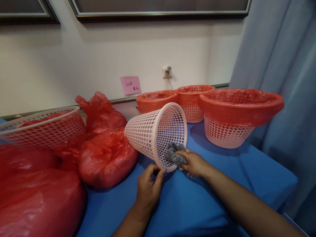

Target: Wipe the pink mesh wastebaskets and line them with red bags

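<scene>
A white perforated plastic wastebasket lies on its side on the blue-covered table, its mouth turned toward me and to the right. My left hand pinches the lower edge of its rim between thumb and fingers. In my right hand is a bunched grey cloth, pressed at the inside of the rim, low on the right. Part of the cloth hangs below the hand. The fingertips of my right hand are partly hidden by the cloth.
Behind stand several white baskets lined with red bags, the nearest a wide lined basket at right. Filled red plastic bags and another white basket crowd the left. A pink note and a wall socket are on the wall. A blue curtain hangs right.
</scene>
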Available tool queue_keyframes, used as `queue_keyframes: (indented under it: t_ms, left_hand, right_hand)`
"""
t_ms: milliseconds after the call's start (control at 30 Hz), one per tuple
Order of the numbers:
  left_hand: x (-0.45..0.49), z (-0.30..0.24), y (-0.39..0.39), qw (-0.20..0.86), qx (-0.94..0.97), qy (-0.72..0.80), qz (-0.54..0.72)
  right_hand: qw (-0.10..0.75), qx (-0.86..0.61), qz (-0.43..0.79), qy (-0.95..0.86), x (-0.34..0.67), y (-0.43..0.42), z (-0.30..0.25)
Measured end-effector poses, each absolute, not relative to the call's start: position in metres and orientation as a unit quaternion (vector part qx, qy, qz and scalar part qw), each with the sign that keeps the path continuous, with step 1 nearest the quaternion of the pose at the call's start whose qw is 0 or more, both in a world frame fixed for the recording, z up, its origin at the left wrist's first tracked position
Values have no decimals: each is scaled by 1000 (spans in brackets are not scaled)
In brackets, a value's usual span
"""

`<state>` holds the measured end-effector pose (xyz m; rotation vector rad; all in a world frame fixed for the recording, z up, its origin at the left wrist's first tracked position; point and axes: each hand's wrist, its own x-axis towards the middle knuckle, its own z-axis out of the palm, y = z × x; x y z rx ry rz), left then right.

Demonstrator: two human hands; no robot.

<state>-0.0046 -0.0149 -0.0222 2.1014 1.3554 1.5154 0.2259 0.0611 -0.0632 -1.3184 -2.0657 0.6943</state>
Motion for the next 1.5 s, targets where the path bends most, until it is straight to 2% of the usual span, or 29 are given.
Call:
queue_keyframes:
  t_ms: [100, 233, 400, 500, 567, 667, 767, 967, 1033, 1100, 1233, 1333, 1400, 1500]
  left_hand:
    - [-4, -17, -17, 84, 697, 447, 555]
    - [-1, -19, -14, 108, 710, 454, 527]
    - [2, -29, -9, 200, 754, 475, 407]
    - [0, -28, -11, 191, 748, 469, 429]
    - [-2, -25, -14, 157, 728, 466, 478]
    - [-4, -19, -16, 113, 675, 463, 563]
    - [-5, -19, -15, 115, 647, 466, 593]
    - [0, -34, -8, 213, 739, 497, 402]
    - [1, -36, -7, 233, 750, 493, 375]
    - [0, -35, -8, 225, 746, 485, 396]
    - [-6, -27, -11, 162, 671, 488, 535]
    - [-8, -22, -12, 154, 604, 475, 621]
    - [-8, -21, -11, 159, 607, 473, 619]
    - [-3, -22, -10, 167, 663, 491, 540]
  right_hand:
    - [271, -594, 187, -734, 235, 67, -61]
    - [274, -570, 176, -755, 232, 64, -61]
    - [342, -422, 299, -785, 217, 53, -63]
    - [337, -389, 345, -785, 217, 54, -66]
    - [316, -422, 322, -786, 222, 58, -66]
    - [294, -544, 224, -753, 232, 65, -65]
    - [268, -615, 146, -727, 237, 69, -63]
    - [292, -482, 261, -784, 225, 60, -66]
    - [306, -427, 313, -791, 221, 57, -67]
    - [310, -406, 324, -796, 222, 56, -66]
    - [261, -558, 175, -768, 237, 63, -57]
    - [250, -615, 123, -738, 245, 68, -53]
    - [248, -598, 124, -752, 243, 68, -53]
    - [256, -531, 159, -792, 233, 61, -56]
